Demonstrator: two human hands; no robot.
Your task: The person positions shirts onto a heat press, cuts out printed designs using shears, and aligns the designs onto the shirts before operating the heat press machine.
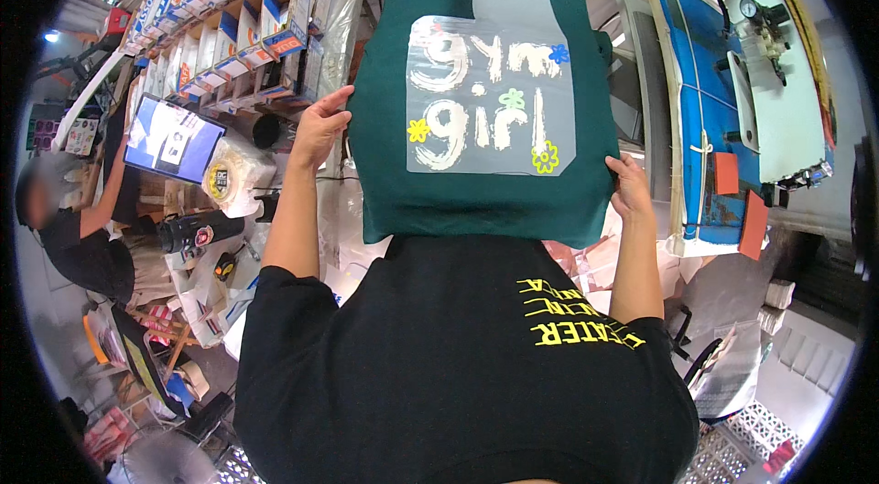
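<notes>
A dark green garment [385, 118] is spread flat in front of me, its near edge close to my body. On it lies a see-through film [513, 12] with white brush-style lettering and small blue, green and yellow flowers. At the garment's left edge, my left hand [322, 125] pinches the cloth between thumb and fingers. Lower down on the right edge, my right hand [630, 186] grips the cloth the same way. Whatever carries the garment is mostly hidden beneath it.
Cardboard boxes [265, 31] stand in rows at the far left, near a lit tablet [172, 138] and a wrapped tape roll [233, 177]. A machine with a blue pad [700, 99] and pressure gauge [749, 8] stands at right. Another person [78, 237] is at far left.
</notes>
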